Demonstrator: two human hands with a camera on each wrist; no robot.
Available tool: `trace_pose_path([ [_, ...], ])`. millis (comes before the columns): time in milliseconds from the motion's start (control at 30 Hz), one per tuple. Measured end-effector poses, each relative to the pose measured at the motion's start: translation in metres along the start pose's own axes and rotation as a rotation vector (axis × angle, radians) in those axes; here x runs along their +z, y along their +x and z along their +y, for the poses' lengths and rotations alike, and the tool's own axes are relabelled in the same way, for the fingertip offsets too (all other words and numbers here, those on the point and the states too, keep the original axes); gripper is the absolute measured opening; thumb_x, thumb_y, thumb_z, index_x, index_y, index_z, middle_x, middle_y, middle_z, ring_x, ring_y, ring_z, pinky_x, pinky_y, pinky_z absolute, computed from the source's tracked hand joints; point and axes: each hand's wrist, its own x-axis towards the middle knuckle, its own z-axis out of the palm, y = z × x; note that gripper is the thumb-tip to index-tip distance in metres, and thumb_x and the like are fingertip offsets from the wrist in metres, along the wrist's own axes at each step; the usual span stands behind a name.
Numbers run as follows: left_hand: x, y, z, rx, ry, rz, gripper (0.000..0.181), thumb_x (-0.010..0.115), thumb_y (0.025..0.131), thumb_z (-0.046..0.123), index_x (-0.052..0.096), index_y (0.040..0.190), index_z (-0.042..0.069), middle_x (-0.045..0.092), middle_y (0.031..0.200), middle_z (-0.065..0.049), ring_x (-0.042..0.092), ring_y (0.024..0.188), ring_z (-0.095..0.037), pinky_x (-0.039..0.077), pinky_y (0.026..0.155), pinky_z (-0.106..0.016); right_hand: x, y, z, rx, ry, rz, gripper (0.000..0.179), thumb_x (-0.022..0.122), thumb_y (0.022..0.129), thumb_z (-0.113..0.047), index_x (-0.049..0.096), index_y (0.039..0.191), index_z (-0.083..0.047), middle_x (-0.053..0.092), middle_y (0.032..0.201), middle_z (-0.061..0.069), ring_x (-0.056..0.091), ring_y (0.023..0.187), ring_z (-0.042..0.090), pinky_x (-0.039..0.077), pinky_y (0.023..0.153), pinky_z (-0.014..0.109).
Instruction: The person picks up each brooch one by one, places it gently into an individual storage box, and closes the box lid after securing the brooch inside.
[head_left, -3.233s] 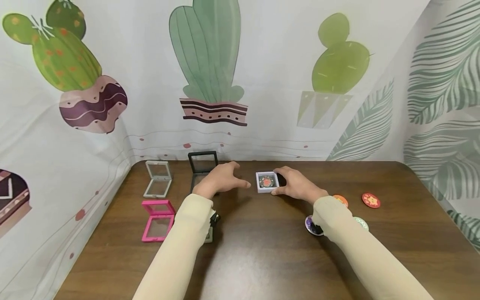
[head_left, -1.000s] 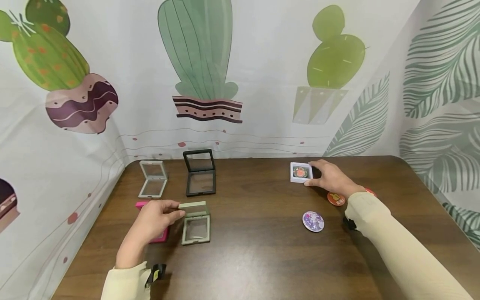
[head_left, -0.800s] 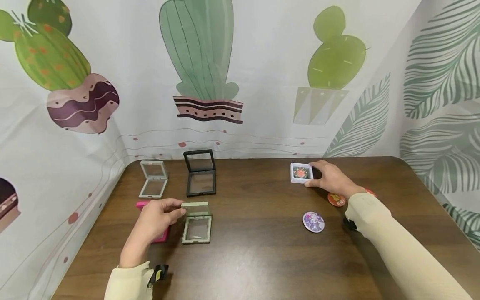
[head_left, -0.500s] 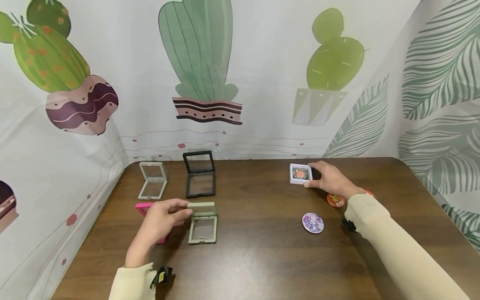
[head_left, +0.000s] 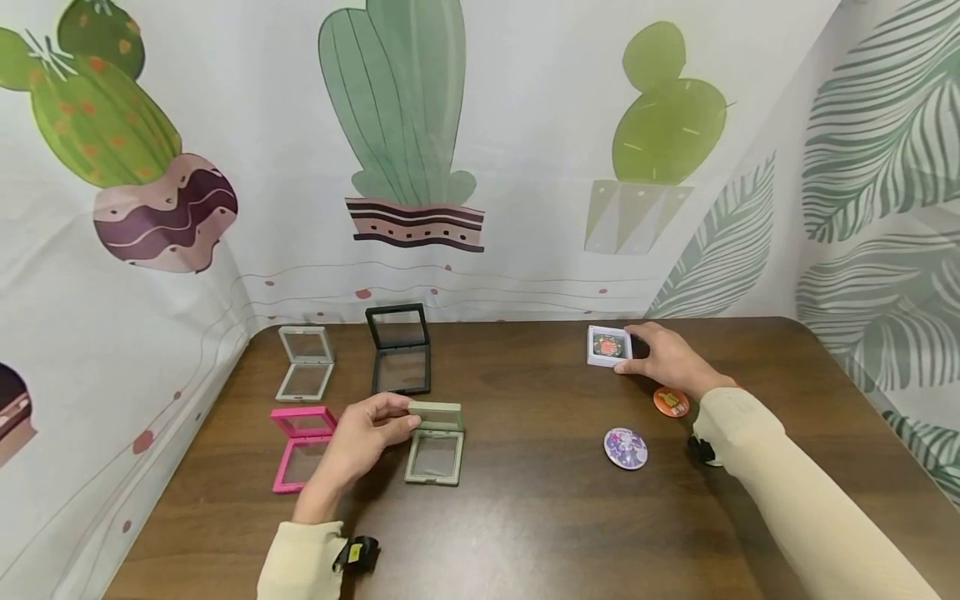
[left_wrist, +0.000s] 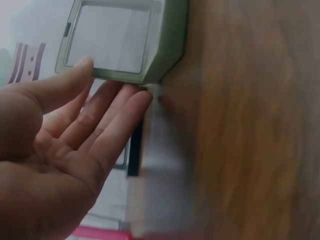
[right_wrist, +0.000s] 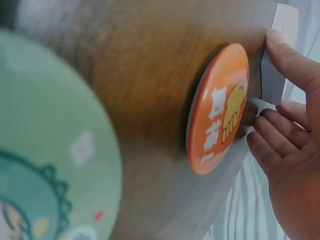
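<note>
My left hand (head_left: 367,437) pinches the raised lid of a green display case (head_left: 437,458) between thumb and fingers, at its left edge. This case stands hinged open on the table, with clear film in its frame; its lid (left_wrist: 110,40) fills the top of the left wrist view. At the back right, my right hand (head_left: 666,360) holds a flat white display case (head_left: 609,346) by its right side. A dark round badge with a red middle shows inside that case. In the right wrist view the thumb and a finger are on the white case's edges (right_wrist: 272,75).
Pink (head_left: 281,475), grey (head_left: 303,382) and black (head_left: 402,371) display cases stand open at the left. An orange badge (head_left: 671,402) and a purple badge (head_left: 626,448) lie near my right forearm. A green badge (right_wrist: 60,130) is close to the right wrist camera. A printed cloth (head_left: 525,167) hangs behind.
The white case went from the table's middle to the back right with my right hand. My left hand reached the green case and slid it rightward, uncovering more of the pink case.
</note>
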Motion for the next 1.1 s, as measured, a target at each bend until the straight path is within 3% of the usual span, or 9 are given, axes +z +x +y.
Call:
trace_pose_path([
  [167, 0.015, 0.008, -0.003, -0.030, -0.188, 0.028, 0.027, 0.075, 0.096, -0.005, 0.068, 0.120, -0.012, 0.074, 0.108, -0.018, 0.072, 0.092, -0.013, 0.062, 0.085, -0.031, -0.001, -0.002, 0.004, 0.010, 0.004, 0.001, 0.083, 0.084, 0.093, -0.034, 0.047, 0.150, 0.014, 0.046, 0.150, 0.039, 0.043, 0.139, 0.055, 0.034, 0.116, 0.066],
  [267, 0.022, 0.012, -0.005, -0.047, -0.240, 0.055, 0.026, 0.075, 0.095, -0.006, 0.069, 0.119, -0.011, 0.074, 0.106, -0.016, 0.072, 0.090, -0.013, 0.063, 0.085, -0.035, -0.001, -0.003, 0.006, 0.014, 0.005, 0.002, 0.084, 0.084, 0.093, -0.035, 0.046, 0.150, 0.014, 0.045, 0.151, 0.039, 0.042, 0.140, 0.056, 0.034, 0.116, 0.066],
  [500, 0.035, 0.024, -0.007, -0.059, -0.309, 0.102, 0.026, 0.077, 0.095, -0.003, 0.071, 0.119, -0.009, 0.073, 0.109, -0.015, 0.074, 0.096, -0.021, 0.062, 0.088, -0.037, 0.001, -0.004, 0.012, 0.031, 0.014, 0.020, 0.082, 0.083, 0.094, -0.033, 0.045, 0.151, 0.014, 0.045, 0.151, 0.038, 0.043, 0.139, 0.055, 0.033, 0.116, 0.066],
  [800, 0.053, 0.040, -0.007, -0.061, -0.416, 0.111, 0.027, 0.077, 0.094, -0.005, 0.071, 0.120, -0.010, 0.074, 0.108, -0.013, 0.075, 0.100, -0.025, 0.062, 0.088, -0.039, -0.002, -0.009, 0.016, 0.067, 0.016, 0.006, 0.085, 0.079, 0.097, -0.037, 0.041, 0.153, 0.014, 0.042, 0.152, 0.038, 0.041, 0.139, 0.056, 0.033, 0.116, 0.068],
  [1100, 0.067, 0.050, -0.005, -0.040, -0.445, 0.123, 0.027, 0.079, 0.092, -0.006, 0.072, 0.118, -0.010, 0.075, 0.109, -0.015, 0.076, 0.095, -0.018, 0.062, 0.088, -0.038, -0.007, -0.015, 0.020, 0.124, 0.053, 0.018, 0.088, 0.081, 0.096, -0.038, 0.040, 0.154, 0.014, 0.040, 0.153, 0.039, 0.039, 0.141, 0.056, 0.031, 0.116, 0.069],
])
